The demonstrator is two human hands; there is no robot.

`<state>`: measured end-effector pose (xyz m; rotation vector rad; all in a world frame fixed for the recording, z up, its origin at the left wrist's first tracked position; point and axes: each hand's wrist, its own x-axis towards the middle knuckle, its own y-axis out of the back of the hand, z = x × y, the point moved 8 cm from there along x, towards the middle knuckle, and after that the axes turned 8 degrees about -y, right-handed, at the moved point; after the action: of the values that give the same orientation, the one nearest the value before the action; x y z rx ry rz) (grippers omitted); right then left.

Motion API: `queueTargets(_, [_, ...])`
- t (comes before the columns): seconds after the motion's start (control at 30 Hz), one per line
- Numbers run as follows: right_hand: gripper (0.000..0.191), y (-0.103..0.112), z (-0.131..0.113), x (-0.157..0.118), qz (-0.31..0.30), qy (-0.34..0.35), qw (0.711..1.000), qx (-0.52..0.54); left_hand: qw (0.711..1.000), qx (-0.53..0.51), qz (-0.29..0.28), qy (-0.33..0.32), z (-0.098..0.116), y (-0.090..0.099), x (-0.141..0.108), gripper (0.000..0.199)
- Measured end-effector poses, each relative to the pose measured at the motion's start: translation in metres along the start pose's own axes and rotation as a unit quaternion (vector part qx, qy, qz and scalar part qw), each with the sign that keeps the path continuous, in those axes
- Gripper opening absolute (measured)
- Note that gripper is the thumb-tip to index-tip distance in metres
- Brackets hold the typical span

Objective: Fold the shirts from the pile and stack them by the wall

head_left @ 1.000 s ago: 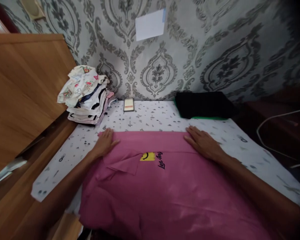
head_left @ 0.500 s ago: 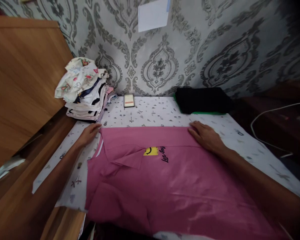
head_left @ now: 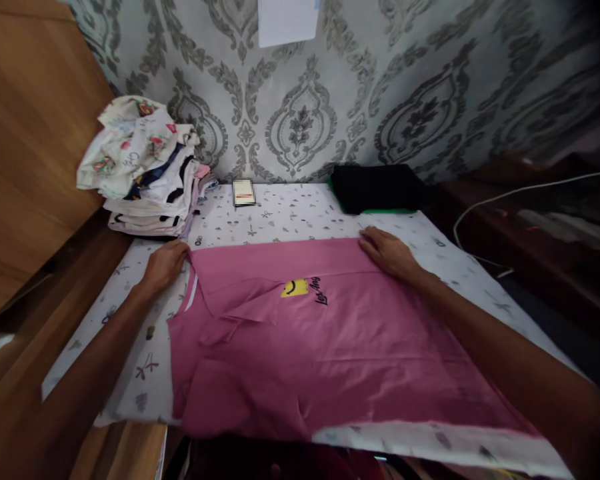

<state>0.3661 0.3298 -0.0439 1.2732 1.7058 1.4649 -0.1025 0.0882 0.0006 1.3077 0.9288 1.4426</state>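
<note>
A pink T-shirt (head_left: pixel 360 340) lies spread sideways, its collar end to the left. Its far side is folded over in a long strip that partly covers a yellow smiley print (head_left: pixel 295 288) and black lettering. Creases and a loose flap of cloth show near the sleeve. At the far left corner by the collar, my left hand (head_left: pixel 165 267) is closed with its fingertips pinching the cloth. My right hand (head_left: pixel 387 253) grips the far folded edge on the right, thumb on the cloth and fingertips at the edge.
A tall pile of folded clothes (head_left: pixel 150 173) stands at the back left beside a wooden panel (head_left: pixel 35 133). A small framed card (head_left: pixel 243 192) and folded black cloth (head_left: pixel 380 187) lie along the wall on the patterned white sheet (head_left: pixel 280 223). A white cable (head_left: pixel 510 193) hangs at right.
The view has shifted, so the background sits further left and higher. Both hands keep their places on the shirt's far edge. More of the sheet shows along the near side.
</note>
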Motion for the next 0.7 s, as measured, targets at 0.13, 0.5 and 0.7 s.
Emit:
queueTargets(0.13, [0.047,0.002,-0.004,-0.002,0.0,-0.002,1.0,0.001,0.999,0.044,-0.019,0.006,0.002,0.003,-0.001,0.03])
queueTargets(0.5, [0.03,0.027,-0.091,-0.047,0.051,0.059,0.996,0.036,0.964,-0.193,-0.164,-0.083,0.13,0.018,-0.05,0.039])
queueTargets(0.7, [0.035,0.005,-0.248,-0.155,-0.046,0.32,0.944,0.071,0.972,-0.185,-0.145,-0.02,0.141,0.006,-0.079,0.026])
